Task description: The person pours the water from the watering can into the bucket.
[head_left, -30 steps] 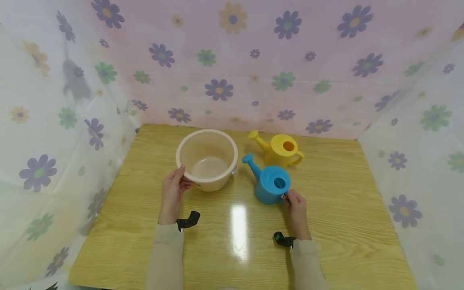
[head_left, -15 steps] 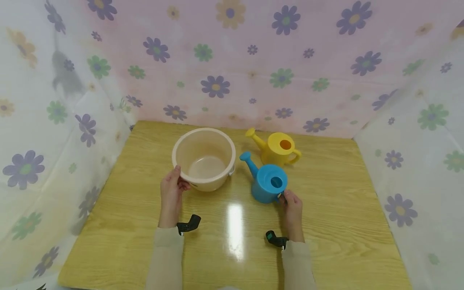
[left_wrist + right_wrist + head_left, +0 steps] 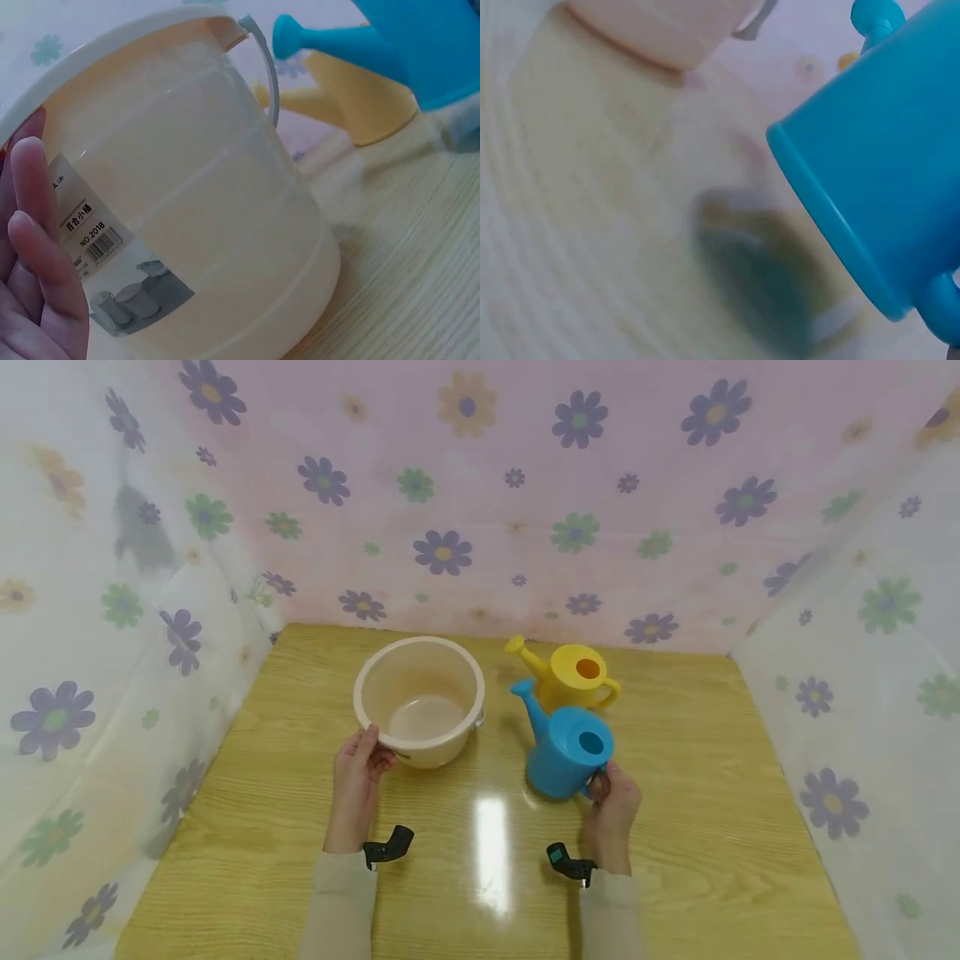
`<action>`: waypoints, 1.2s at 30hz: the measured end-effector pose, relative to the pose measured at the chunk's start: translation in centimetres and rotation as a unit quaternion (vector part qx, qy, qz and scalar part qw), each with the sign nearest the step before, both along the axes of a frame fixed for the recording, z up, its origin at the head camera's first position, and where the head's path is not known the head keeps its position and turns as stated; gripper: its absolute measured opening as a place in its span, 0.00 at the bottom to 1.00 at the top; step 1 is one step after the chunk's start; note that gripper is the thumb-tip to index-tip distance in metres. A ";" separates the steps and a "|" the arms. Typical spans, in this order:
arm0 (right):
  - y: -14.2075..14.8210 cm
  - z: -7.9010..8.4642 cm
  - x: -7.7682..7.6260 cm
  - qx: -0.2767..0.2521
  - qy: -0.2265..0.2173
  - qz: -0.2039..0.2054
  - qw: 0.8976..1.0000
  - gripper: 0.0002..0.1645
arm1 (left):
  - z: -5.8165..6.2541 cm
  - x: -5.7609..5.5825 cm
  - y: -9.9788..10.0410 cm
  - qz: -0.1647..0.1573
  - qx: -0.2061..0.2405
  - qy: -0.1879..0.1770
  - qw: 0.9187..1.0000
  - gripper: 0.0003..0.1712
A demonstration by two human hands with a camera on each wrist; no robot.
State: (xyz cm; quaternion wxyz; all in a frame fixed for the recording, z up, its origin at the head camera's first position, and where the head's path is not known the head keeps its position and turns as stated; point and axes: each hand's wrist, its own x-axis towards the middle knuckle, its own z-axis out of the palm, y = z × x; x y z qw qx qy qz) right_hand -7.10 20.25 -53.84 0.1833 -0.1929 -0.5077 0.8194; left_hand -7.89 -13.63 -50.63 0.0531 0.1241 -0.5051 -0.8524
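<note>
Bucket, head view: the beige bucket (image 3: 420, 685) stands on the wood-grain desk (image 3: 435, 902) with its mouth facing up.
Left hand: at the bucket's near-left edge, the left hand (image 3: 357, 777) grips the rim, thumb on top and fingers beneath.
Blue watering can: right of the bucket and a little nearer the person, the blue watering can (image 3: 566, 756) has its spout on the bucket side.
Right hand: farther right of the bucket, the right hand (image 3: 617, 797) holds the blue watering can by its handle, fingers curled.
Yellow watering can: also right of the bucket, just behind the blue one, the yellow watering can (image 3: 573, 685) stands upright.
Label, left wrist view: a printed label (image 3: 120, 259) reading "NO.2018" is on the bucket's outer wall, beside the left fingers.
Bucket handle: a grey bucket handle (image 3: 264, 67) hangs on the bucket's side towards the cans.
Blue base, right wrist view: apart from the bucket, the blue can's base is clear of the desk, above a blurred bluish reflection (image 3: 757, 281).
</note>
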 end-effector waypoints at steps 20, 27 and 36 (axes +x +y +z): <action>-2.3 5.6 0.2 0.007 0.135 0.087 0.987 0.26 | 1.4 -1.4 -0.9 0.035 -0.282 -0.063 0.957 0.28; -2.9 6.6 0.1 0.048 0.124 0.108 0.985 0.26 | 1.9 -1.7 -0.7 -0.017 -0.282 -0.037 0.959 0.41; -3.2 8.0 0.3 0.105 0.097 0.120 0.982 0.26 | 1.2 -1.7 -0.3 -0.032 -0.269 -0.023 0.962 0.40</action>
